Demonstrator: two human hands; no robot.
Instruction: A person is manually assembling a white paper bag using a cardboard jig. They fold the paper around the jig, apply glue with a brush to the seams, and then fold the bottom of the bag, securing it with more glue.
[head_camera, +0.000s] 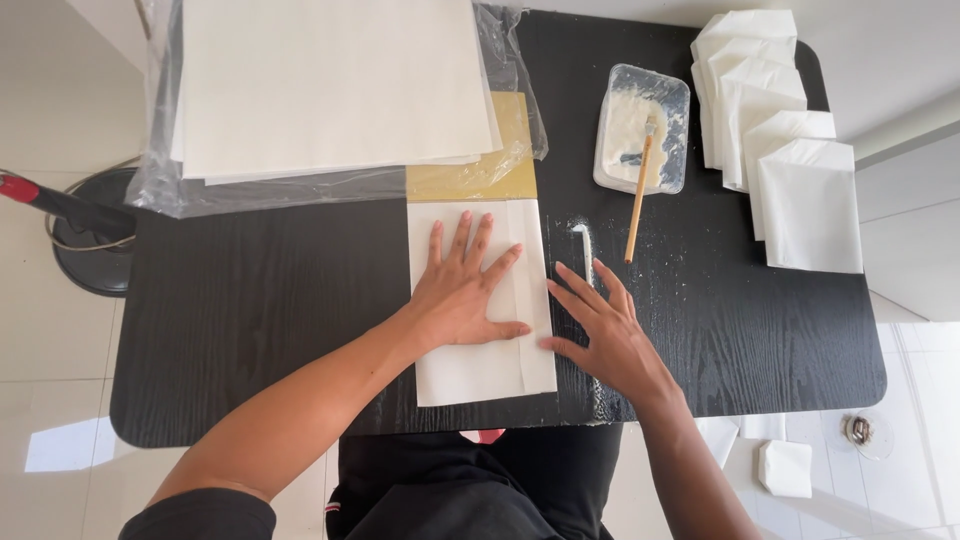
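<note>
On the black wood-grain surface (250, 300) we see a folded white paper sheet (480, 370) near the front edge. Our left hand (465, 295) presses it flat, fingers spread; our right hand (605, 335), open, touches its right edge, below a wooden-handled brush (637, 200).

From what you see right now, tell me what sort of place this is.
Probably a home craft spot for making paper bags: a black table on a tiled floor, a tray of paste with a brush, and folded paper pieces stacked aside.

Paste tray (676, 110), brush (638, 200), folded stack (790, 150).
</note>
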